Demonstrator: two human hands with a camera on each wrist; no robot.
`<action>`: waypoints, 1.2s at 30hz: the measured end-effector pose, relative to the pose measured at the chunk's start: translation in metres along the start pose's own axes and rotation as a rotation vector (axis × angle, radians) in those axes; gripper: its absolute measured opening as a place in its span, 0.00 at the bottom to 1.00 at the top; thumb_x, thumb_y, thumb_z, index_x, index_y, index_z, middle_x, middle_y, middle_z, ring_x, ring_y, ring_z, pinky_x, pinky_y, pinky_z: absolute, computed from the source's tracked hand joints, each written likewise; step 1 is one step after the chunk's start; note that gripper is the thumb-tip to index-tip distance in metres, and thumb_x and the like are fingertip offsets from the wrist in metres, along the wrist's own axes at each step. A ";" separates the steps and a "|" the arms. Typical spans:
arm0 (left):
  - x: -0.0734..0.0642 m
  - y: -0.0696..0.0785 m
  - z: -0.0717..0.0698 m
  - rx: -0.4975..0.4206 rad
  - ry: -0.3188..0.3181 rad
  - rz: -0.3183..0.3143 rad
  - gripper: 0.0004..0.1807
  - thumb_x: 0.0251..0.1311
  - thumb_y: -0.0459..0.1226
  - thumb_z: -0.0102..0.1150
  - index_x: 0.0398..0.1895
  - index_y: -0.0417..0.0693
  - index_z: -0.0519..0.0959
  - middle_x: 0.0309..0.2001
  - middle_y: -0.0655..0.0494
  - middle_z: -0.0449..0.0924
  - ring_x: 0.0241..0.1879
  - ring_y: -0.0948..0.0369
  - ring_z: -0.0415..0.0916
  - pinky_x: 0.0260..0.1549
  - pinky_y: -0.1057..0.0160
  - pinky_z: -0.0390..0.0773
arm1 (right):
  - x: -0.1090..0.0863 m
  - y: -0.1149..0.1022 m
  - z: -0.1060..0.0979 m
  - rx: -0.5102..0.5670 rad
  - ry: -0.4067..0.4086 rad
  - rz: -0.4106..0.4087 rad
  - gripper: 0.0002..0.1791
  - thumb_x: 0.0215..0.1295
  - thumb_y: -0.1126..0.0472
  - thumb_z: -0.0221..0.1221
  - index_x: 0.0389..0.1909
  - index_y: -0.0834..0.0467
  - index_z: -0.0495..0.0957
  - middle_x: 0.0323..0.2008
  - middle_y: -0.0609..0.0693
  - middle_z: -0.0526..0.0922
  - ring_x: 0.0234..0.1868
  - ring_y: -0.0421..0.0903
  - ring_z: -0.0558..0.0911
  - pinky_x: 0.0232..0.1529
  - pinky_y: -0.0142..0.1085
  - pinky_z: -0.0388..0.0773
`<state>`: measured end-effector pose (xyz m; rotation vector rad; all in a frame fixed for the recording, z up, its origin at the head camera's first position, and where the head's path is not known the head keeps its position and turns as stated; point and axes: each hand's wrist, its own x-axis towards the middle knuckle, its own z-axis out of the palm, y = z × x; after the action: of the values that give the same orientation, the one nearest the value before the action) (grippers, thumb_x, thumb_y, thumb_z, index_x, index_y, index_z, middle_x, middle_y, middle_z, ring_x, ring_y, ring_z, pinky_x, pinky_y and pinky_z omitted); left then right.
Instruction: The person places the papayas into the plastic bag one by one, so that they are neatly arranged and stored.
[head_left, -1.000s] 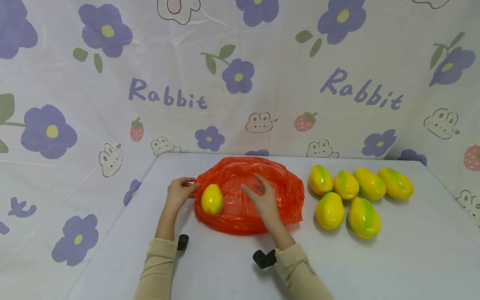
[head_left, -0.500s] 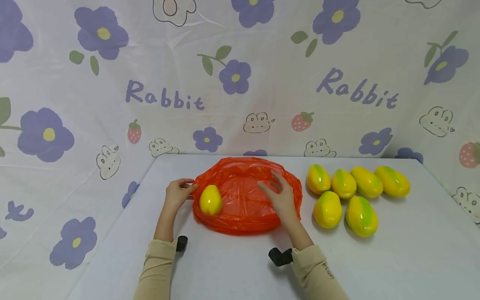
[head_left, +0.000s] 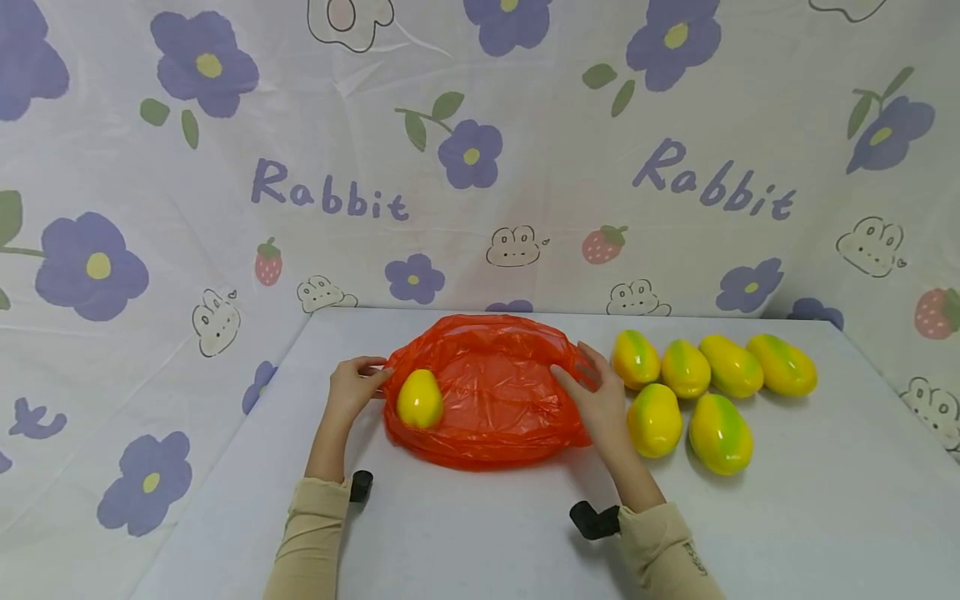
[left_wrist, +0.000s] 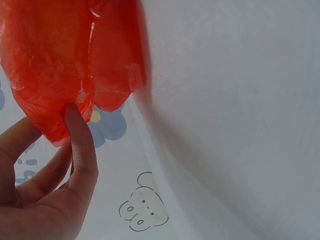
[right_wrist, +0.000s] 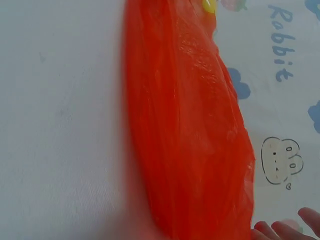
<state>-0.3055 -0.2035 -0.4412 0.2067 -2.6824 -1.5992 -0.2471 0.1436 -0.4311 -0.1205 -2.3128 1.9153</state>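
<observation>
A red plastic bag (head_left: pixel 495 392) lies spread open on the table. One glossy yellow mango-like fruit (head_left: pixel 421 400) sits in its left part. My left hand (head_left: pixel 354 388) pinches the bag's left edge; in the left wrist view the thumb (left_wrist: pixel 80 130) presses on the red film, with fingers behind it. At the bag's right edge is my right hand (head_left: pixel 603 404), thumb and fingers apart, nothing visibly gripped between them. Only some of its fingertips (right_wrist: pixel 285 230) show at the lower right corner of the right wrist view.
Several yellow-green fruits of the same kind, such as this front one (head_left: pixel 722 435), lie in two rows right of the bag, close beside my right hand. A patterned cloth (head_left: pixel 480 208) hangs behind the white table (head_left: pixel 465 533).
My right hand has moved right, from above the middle of the bag to its right edge. The left hand has kept its place at the left edge.
</observation>
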 end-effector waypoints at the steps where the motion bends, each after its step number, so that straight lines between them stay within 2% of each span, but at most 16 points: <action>1: 0.000 0.000 0.000 0.001 -0.002 -0.003 0.22 0.66 0.37 0.58 0.60 0.36 0.75 0.50 0.35 0.78 0.30 0.62 0.83 0.41 0.58 0.86 | -0.001 0.000 -0.002 -0.001 0.006 -0.001 0.39 0.65 0.49 0.62 0.73 0.53 0.59 0.73 0.55 0.63 0.72 0.55 0.65 0.70 0.48 0.68; 9: 0.000 0.001 0.001 0.005 -0.008 -0.016 0.22 0.66 0.38 0.57 0.60 0.37 0.75 0.50 0.36 0.77 0.33 0.59 0.84 0.45 0.55 0.85 | -0.009 0.000 -0.020 -0.038 0.053 -0.010 0.39 0.64 0.47 0.62 0.74 0.50 0.59 0.73 0.53 0.64 0.74 0.54 0.63 0.73 0.49 0.63; 14: 0.001 0.000 0.000 0.002 -0.014 -0.023 0.22 0.66 0.38 0.58 0.60 0.37 0.75 0.50 0.37 0.78 0.33 0.59 0.84 0.43 0.57 0.86 | -0.013 0.000 -0.033 -0.090 0.087 0.036 0.40 0.64 0.44 0.61 0.74 0.48 0.57 0.73 0.52 0.63 0.74 0.52 0.63 0.71 0.47 0.66; 17: 0.001 0.000 0.000 0.001 -0.014 -0.024 0.22 0.66 0.38 0.58 0.60 0.37 0.75 0.50 0.37 0.78 0.33 0.59 0.84 0.41 0.58 0.86 | -0.014 -0.001 -0.041 -0.093 0.116 0.057 0.41 0.63 0.43 0.62 0.74 0.47 0.57 0.73 0.52 0.64 0.74 0.50 0.64 0.70 0.46 0.68; 21: 0.001 -0.001 -0.002 0.004 -0.015 -0.019 0.22 0.66 0.38 0.57 0.60 0.36 0.75 0.50 0.36 0.78 0.33 0.59 0.84 0.41 0.59 0.86 | -0.017 -0.004 -0.051 -0.090 0.143 0.047 0.42 0.62 0.43 0.63 0.74 0.49 0.57 0.73 0.53 0.64 0.73 0.51 0.63 0.74 0.47 0.63; 25: 0.001 -0.001 -0.002 0.008 -0.012 -0.017 0.22 0.66 0.39 0.57 0.60 0.36 0.75 0.50 0.36 0.78 0.33 0.60 0.84 0.45 0.55 0.85 | -0.019 -0.007 -0.062 -0.089 0.166 0.041 0.43 0.62 0.43 0.63 0.75 0.49 0.56 0.74 0.51 0.62 0.74 0.51 0.62 0.76 0.48 0.59; 28: 0.001 0.000 -0.002 0.008 -0.011 -0.015 0.22 0.66 0.39 0.57 0.60 0.36 0.75 0.50 0.36 0.77 0.32 0.60 0.83 0.46 0.54 0.84 | -0.020 -0.006 -0.071 -0.082 0.195 0.049 0.42 0.63 0.44 0.62 0.75 0.48 0.56 0.75 0.48 0.60 0.74 0.50 0.62 0.76 0.47 0.59; 36: 0.000 -0.001 -0.001 0.014 -0.019 -0.005 0.23 0.66 0.39 0.57 0.60 0.35 0.74 0.50 0.36 0.78 0.31 0.62 0.83 0.44 0.56 0.85 | -0.024 0.001 -0.101 -0.081 0.262 0.055 0.41 0.65 0.46 0.60 0.76 0.50 0.55 0.75 0.50 0.58 0.75 0.51 0.61 0.77 0.47 0.57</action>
<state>-0.3054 -0.2050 -0.4414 0.2000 -2.7094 -1.5928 -0.2077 0.2386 -0.4145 -0.4214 -2.2316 1.7113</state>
